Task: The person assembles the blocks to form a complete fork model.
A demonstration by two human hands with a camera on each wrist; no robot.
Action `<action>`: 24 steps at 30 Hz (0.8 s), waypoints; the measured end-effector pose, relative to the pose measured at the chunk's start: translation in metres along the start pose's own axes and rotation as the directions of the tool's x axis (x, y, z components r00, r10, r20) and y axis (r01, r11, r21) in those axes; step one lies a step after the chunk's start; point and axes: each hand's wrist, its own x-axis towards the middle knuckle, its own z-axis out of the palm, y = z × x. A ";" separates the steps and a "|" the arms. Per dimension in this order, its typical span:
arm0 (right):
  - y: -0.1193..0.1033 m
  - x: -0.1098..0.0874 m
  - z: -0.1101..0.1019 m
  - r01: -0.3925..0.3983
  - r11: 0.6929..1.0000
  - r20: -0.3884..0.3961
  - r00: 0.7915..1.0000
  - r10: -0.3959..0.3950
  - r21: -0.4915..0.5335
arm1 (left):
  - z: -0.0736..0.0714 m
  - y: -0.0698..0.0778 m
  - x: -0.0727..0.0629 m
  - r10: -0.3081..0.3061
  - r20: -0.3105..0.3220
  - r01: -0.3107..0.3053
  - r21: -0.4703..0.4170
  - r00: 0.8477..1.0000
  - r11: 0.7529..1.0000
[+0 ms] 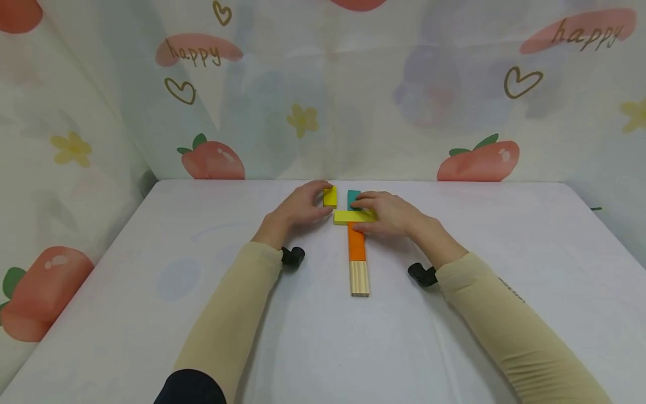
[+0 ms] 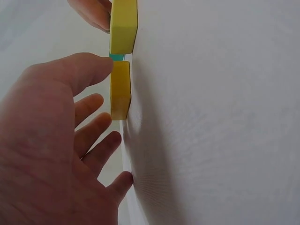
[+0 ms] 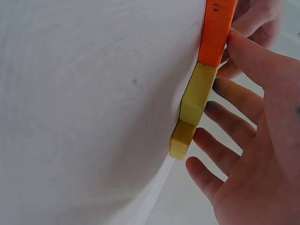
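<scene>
My left hand holds a small yellow block between thumb and fingers. In the left wrist view, the thumb lies against one end of that block. My right hand grips a longer yellow-green block, fingers across it and thumb by the orange block. Beyond it is a teal block, partly covered by fingertips. The orange block meets the crosswise one and continues into a ribbed, pale wooden piece. Past the yellow-green block, the right wrist view shows a small yellow block.
A white-covered table spreads around the blocks. Patterned cloth rises behind its far edge and beside its left edge. Black devices are worn at both wrists.
</scene>
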 end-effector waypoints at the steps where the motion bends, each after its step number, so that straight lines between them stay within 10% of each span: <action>1: 0.000 0.000 0.000 -0.002 1.000 0.001 1.000 0.002 -0.001 | 0.000 0.000 0.000 0.000 0.000 0.000 0.000 1.000 1.000; 24: 0.000 -0.001 -0.001 0.008 1.000 -0.004 1.000 -0.008 -0.020 | -0.004 0.001 0.004 -0.001 0.024 0.000 0.021 1.000 1.000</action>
